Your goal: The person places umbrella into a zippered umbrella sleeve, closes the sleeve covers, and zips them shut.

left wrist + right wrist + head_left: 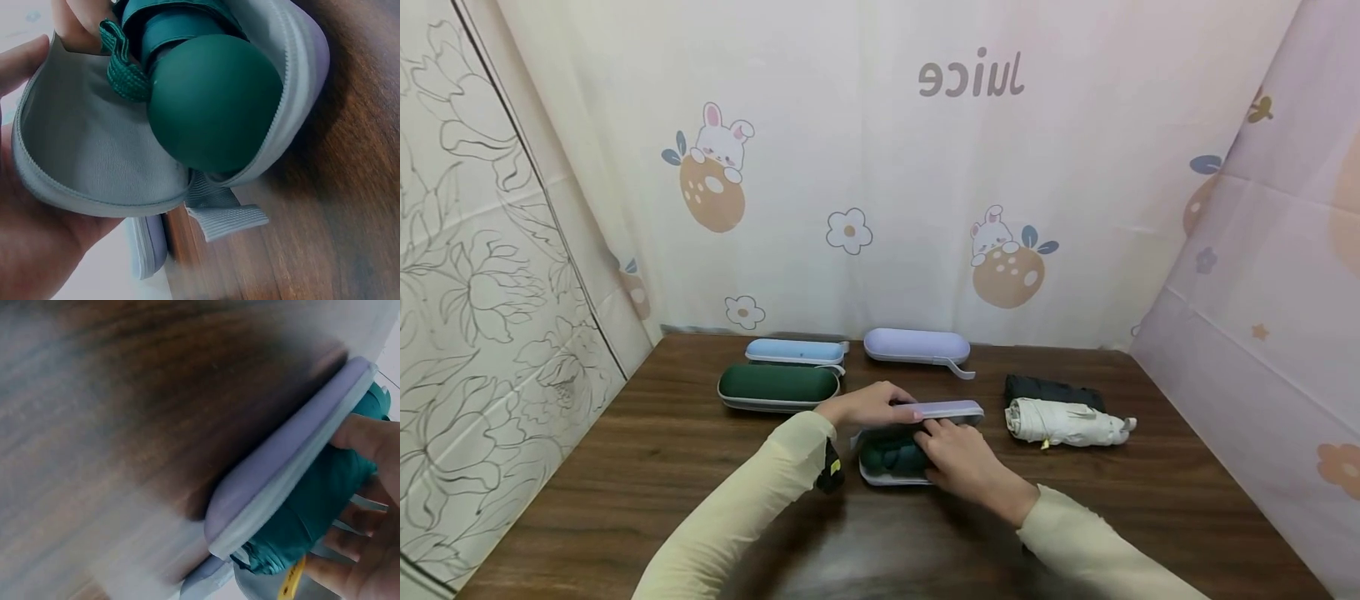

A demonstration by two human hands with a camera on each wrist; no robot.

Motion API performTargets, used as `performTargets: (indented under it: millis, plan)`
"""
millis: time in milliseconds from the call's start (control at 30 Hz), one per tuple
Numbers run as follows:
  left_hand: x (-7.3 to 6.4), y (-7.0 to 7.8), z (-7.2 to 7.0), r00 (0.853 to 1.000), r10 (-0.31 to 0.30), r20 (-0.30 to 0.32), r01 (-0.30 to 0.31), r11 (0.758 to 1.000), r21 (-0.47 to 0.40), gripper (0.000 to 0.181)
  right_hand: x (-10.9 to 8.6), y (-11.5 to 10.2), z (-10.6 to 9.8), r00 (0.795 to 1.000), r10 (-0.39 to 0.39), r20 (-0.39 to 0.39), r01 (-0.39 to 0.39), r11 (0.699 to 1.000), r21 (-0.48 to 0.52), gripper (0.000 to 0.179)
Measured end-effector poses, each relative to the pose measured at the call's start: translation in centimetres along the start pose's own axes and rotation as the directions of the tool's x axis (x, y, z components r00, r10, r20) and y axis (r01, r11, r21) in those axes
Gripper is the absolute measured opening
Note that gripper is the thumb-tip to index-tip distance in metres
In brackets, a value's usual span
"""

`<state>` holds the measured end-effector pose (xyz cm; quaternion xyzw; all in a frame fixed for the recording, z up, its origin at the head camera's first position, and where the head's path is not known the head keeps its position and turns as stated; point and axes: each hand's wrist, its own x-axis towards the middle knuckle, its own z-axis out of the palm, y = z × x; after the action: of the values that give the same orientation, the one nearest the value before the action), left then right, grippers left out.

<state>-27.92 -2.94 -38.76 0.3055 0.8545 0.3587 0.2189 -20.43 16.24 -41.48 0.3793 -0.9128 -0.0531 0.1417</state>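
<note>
A lavender zip case (275, 459) lies unzipped on the wooden table with its lid (951, 409) raised at the back. Inside it is a folded dark green umbrella (887, 456), whose round handle end (215, 103) and braided wrist cord (125, 69) show in the left wrist view. My left hand (868, 406) holds the lid at its left part, palm behind it and thumb at the edge. With thumb and fingers on either side, my right hand (966, 460) grips the umbrella toward its right end. A yellow tag (291, 579) sticks out beside my fingers.
Behind to the left lie a dark green case (778, 383) and a light blue case (793, 350). Another lavender case (916, 343) lies near the back curtain. At right a white folded umbrella (1063, 422) lies before a black one (1048, 390).
</note>
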Motion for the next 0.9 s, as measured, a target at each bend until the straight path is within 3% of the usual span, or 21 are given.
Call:
performTargets:
  millis: [167, 267, 367, 433, 467, 533, 633, 700, 767, 900]
  plan:
    - [-0.1, -0.1, 0.0, 1.000, 0.009, 0.005, -0.009, 1.000, -0.029, 0.045, -0.9, 0.9, -1.2, 1.000, -0.011, 0.013, 0.010, 0.997, 0.079, 0.042]
    - [-0.2, -0.1, 0.1, 1.000, 0.022, 0.016, -0.021, 0.999, -0.048, 0.044, -2.1, 1.9, -2.2, 0.989, -0.029, -0.142, 0.046, 0.992, 0.114, 0.027]
    - [-0.4, -0.1, 0.0, 0.999, 0.037, 0.024, -0.036, 0.999, -0.026, 0.045, -2.9, 3.5, -3.1, 0.936, 0.000, -0.352, 0.048, 0.990, 0.130, 0.014]
    - [-0.6, -0.1, 0.0, 0.999, 0.041, 0.023, -0.041, 0.999, 0.002, 0.045, -3.2, 4.7, -3.4, 0.912, 0.053, -0.406, 0.022, 0.984, 0.179, 0.011]
    - [-0.6, -0.1, 0.0, 0.999, 0.045, 0.021, -0.046, 0.999, 0.024, 0.045, -3.3, 5.4, -3.6, 0.916, 0.086, -0.392, 0.004, 0.975, 0.222, 0.012]
    - [-0.8, -0.1, 0.0, 0.998, 0.054, 0.016, -0.055, 0.997, 0.063, 0.046, -3.5, 6.5, -3.8, 0.945, 0.136, -0.297, -0.025, 0.936, 0.351, 0.016]
    - [-1.0, -0.1, 0.3, 0.997, 0.074, 0.015, -0.076, 0.989, 0.128, 0.047, -3.8, 7.7, -3.8, 0.984, 0.154, -0.085, -0.081, 0.824, 0.561, 0.027]
    - [-1.1, 0.0, 0.6, 0.996, 0.092, 0.016, -0.093, 0.980, 0.176, 0.048, -4.0, 8.2, -3.6, 0.991, 0.130, 0.025, -0.115, 0.754, 0.646, 0.032]
    - [-1.2, 0.0, 1.0, 0.995, 0.104, 0.012, -0.104, 0.970, 0.218, 0.050, -4.2, 8.5, -3.2, 0.992, 0.096, 0.083, -0.127, 0.709, 0.694, 0.036]
    - [-1.7, 0.4, 1.7, 0.994, 0.107, -0.013, -0.099, 0.954, 0.284, 0.054, -4.8, 8.7, -2.4, 0.992, 0.047, 0.120, -0.120, 0.671, 0.731, 0.036]
